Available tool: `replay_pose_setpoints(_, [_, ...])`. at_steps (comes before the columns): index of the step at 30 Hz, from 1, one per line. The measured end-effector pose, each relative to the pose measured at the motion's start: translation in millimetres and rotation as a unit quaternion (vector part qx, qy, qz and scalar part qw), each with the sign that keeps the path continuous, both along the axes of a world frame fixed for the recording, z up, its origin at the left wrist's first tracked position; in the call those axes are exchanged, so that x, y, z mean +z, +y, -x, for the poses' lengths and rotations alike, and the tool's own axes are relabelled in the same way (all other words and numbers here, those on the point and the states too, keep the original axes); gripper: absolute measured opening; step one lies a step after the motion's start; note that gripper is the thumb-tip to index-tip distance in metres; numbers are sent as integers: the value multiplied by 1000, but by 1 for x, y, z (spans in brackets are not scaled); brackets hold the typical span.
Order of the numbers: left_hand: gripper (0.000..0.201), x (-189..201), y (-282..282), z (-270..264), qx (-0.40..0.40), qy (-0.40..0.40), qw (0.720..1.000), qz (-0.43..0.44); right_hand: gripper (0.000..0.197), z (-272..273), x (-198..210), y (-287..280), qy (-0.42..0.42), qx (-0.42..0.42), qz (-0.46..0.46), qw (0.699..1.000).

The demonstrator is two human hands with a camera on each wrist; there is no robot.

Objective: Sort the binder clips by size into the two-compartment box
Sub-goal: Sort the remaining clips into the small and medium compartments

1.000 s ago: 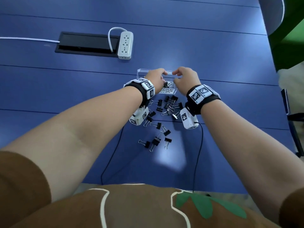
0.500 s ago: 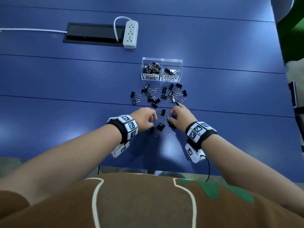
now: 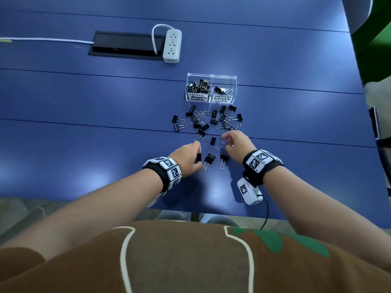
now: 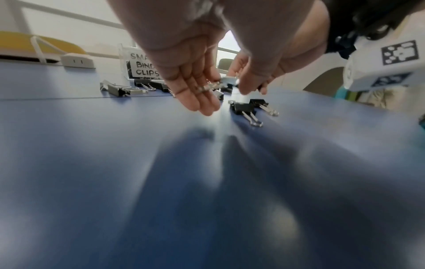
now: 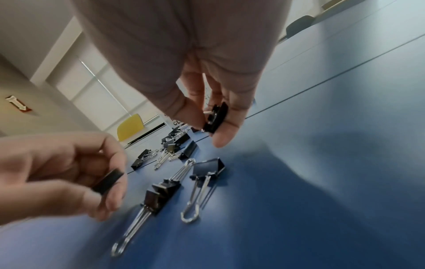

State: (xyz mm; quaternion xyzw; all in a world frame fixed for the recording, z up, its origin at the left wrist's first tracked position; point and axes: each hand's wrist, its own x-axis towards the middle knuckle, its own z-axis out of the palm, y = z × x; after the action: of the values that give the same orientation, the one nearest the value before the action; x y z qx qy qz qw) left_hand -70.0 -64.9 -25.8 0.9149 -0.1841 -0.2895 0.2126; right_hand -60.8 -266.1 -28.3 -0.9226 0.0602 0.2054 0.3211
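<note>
Left hand (image 3: 187, 158) pinches 1 small black metal binder clip (image 5: 106, 181); right hand (image 3: 237, 144) pinches another (image 5: 216, 117). The clear 2-compartment plastic box (image 3: 211, 76) lies straight ahead beyond the scattered clips, roughly equidistant from both.

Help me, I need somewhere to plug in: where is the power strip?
In the head view, the white power strip lies far left of the clip box, beside the table's black cable hatch.

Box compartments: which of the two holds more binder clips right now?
The left compartment, labelled SMALL BINDER CLIPS, holds a dense heap of clips. The right compartment, labelled MEDIUM BINDER CLIPS, holds only a few, with much of its floor bare.
</note>
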Motion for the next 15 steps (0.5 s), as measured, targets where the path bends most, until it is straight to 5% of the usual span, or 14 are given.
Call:
replay_pose_setpoints(9, [35,0,-27,9,15,7,994,-106,46,29,-2,-4,38,159,83,983])
replay_pose_setpoints(15, [45,-8,-40,8,24,-16,992,-126,40,30,-14,-9,36,171,87,981])
